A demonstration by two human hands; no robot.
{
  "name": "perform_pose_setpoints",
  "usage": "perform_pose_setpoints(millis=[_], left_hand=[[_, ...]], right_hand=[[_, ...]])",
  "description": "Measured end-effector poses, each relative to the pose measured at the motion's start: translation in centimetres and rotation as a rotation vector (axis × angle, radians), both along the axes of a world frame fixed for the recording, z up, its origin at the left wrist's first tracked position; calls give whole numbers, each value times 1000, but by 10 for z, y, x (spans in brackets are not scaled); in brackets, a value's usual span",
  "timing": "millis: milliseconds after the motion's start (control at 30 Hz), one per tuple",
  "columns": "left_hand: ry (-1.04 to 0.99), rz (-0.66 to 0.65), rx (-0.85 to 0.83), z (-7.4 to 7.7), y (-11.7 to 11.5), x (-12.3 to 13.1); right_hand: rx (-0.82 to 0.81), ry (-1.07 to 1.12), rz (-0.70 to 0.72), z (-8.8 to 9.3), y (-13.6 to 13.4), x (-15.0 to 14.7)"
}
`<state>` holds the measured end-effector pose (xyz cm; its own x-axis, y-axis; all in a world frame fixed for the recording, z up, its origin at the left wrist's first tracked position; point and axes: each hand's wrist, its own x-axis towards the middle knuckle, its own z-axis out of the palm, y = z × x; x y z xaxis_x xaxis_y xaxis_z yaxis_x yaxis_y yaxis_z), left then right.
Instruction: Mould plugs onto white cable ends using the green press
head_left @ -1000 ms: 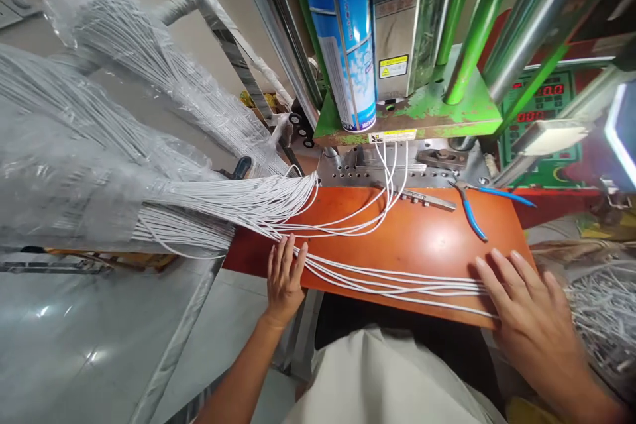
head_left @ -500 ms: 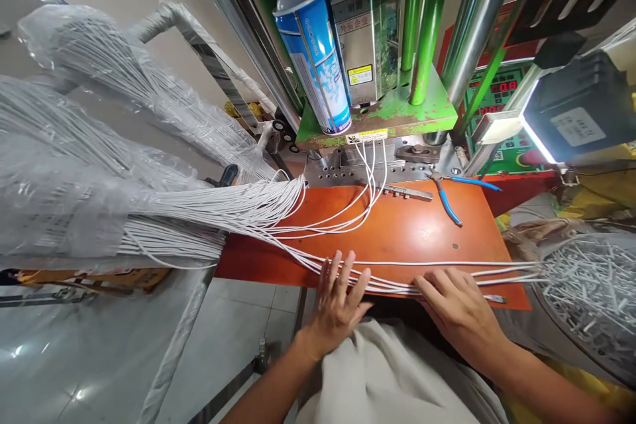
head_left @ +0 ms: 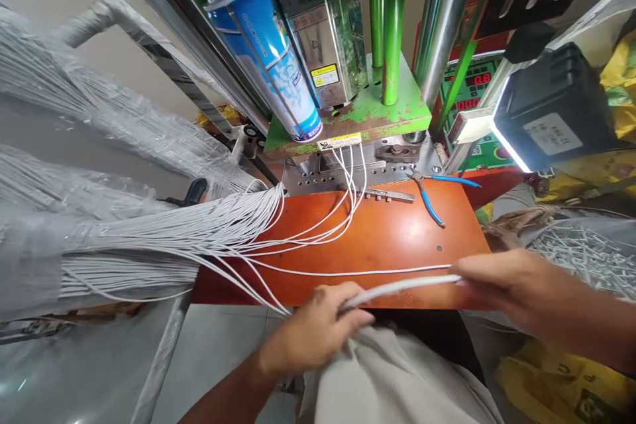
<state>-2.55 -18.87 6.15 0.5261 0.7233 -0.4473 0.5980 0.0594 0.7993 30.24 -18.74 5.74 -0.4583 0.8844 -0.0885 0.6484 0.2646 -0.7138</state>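
Near the front edge of the orange-brown board (head_left: 397, 245), my left hand (head_left: 318, 324) is closed around a few white cables (head_left: 402, 285). My right hand (head_left: 501, 281), blurred by motion, grips the same cables at the board's right end. Between both hands the cables run side by side as one band. A single white cable lies on the board just behind them and reaches toward my right hand. Other white cables curve from the large bundle (head_left: 238, 218) at left up into the press's metal mould (head_left: 328, 169).
Blue-handled pliers (head_left: 430, 199) and a slotted metal bar (head_left: 387, 195) lie on the board. A spray can (head_left: 273, 59) hangs on the green press (head_left: 397, 106). A lit lamp (head_left: 511, 136) stands right, above a bag of white scraps (head_left: 586, 252). Plastic-wrapped bundles (head_left: 89, 99) fill the left.
Both hands were over the cables on the board, my left with fingers spread. Now the left is closed on them, and the right has moved rightward. The view has shifted.
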Motion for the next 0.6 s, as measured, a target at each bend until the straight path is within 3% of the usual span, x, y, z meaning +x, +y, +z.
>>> perform_pose_setpoints(millis=[67,100,167,300,467,600], left_hand=[[-148,-48,-290,-1,-1,16],[-209,-31,-405,-6,-1,22],[-264,72,-544,-19,1,26],[-260,263,-572,-42,7,23],[-288,116,-703,-49,11,35],[-270,94,-613,-48,20,38]], right_hand=[[-238,11,246,-5,2,-16],[-298,29,292,-9,5,-21],[-310,58,214,-18,9,-22],[-160,40,27,-30,6,-13],[-160,280,191,-33,2,-33],[-125,219,-25,-37,7,-28]])
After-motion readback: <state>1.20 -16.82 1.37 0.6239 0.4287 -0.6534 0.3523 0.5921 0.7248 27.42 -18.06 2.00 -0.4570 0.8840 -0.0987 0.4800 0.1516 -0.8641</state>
